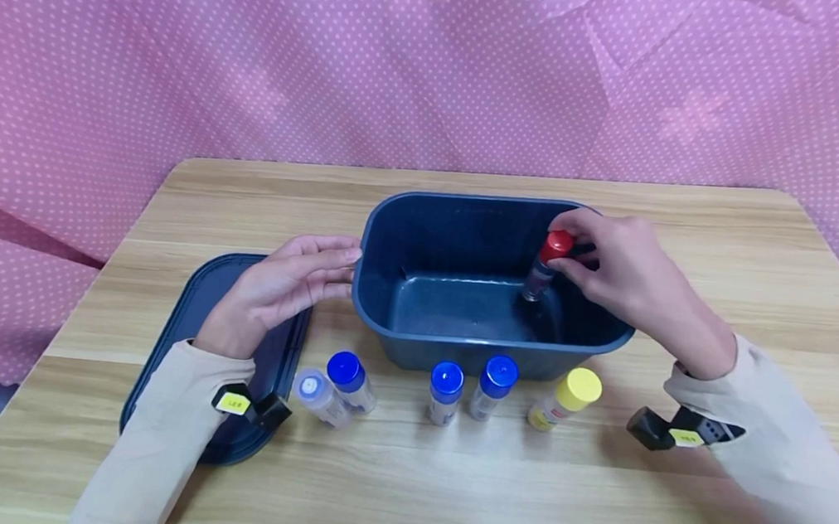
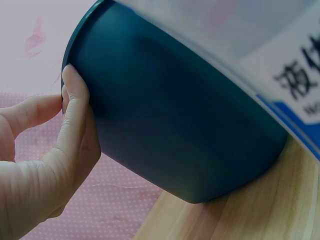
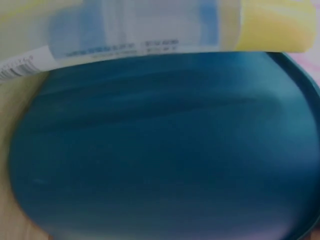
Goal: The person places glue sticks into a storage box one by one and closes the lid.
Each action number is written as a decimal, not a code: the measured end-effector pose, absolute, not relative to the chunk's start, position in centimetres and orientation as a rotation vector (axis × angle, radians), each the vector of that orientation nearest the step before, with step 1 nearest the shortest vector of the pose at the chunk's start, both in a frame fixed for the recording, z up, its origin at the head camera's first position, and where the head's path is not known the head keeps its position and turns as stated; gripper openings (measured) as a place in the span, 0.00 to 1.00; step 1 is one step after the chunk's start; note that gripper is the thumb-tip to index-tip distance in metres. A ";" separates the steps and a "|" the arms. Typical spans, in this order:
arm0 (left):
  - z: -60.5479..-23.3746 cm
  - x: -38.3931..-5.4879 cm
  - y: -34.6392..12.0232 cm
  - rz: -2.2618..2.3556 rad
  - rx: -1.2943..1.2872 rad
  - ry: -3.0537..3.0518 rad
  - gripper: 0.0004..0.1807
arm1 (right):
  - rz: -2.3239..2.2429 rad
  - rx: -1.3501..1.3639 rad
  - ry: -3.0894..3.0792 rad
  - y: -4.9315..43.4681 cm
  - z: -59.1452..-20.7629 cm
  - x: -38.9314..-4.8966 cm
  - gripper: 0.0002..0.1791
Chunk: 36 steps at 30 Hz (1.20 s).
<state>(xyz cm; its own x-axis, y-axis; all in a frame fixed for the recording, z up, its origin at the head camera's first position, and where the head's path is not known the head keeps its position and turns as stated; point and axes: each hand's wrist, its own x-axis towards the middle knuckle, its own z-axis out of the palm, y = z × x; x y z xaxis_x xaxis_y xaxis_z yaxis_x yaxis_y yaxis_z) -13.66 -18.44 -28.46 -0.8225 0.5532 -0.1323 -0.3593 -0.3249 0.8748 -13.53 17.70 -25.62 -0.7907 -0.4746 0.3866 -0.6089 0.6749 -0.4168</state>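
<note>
In the head view a dark blue plastic bin (image 1: pixel 449 349) stands on the table. My right hand (image 1: pixel 624 267) reaches over its right rim and pinches a red-capped glue bottle (image 1: pixel 542 273) by the cap. That bottle is slightly tilted inside the bin, its base low near the floor; whether it touches is unclear. My left hand (image 1: pixel 298 280) touches the bin's left side near the rim with fairly straight fingers, seen against the outer wall (image 2: pixel 175 110) in the left wrist view. The right wrist view hides the right hand and shows a yellow-capped glue bottle (image 3: pixel 150 30) before the bin.
Blue-capped glue bottles (image 1: pixel 446 381) and the yellow-capped one (image 1: pixel 565 398) stand in front of the bin. A pale-topped bottle (image 1: pixel 321 397) is farther left. The dark blue lid (image 1: pixel 190 358) lies flat under the left forearm. Pink dotted cloth (image 1: pixel 406 69) hangs behind the table.
</note>
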 end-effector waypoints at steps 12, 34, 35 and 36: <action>-28.3 -13.9 -18.1 2.165 0.244 1.351 0.10 | 0.686 0.861 -2.653 17.7 -25.7 -14.0 0.14; -28.7 -13.7 -18.2 2.170 0.286 1.340 0.11 | 0.954 0.594 -2.277 23.0 -25.8 -5.2 0.11; -28.7 -13.7 -18.2 2.171 0.288 1.342 0.11 | 1.008 0.586 -2.270 23.1 -26.1 -4.7 0.10; -28.7 -13.7 -18.2 2.171 0.289 1.346 0.11 | 1.066 0.579 -2.258 23.1 -26.4 -4.3 0.10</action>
<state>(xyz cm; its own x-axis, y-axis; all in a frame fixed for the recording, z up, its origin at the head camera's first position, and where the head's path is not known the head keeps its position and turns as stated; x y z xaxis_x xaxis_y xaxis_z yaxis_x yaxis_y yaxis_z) -13.72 -18.25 -28.74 -0.8181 0.5649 -0.1079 -0.3480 -0.3368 0.8749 -4.26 23.06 -26.39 -0.7434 -0.1384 0.6544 -0.5931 0.5886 -0.5493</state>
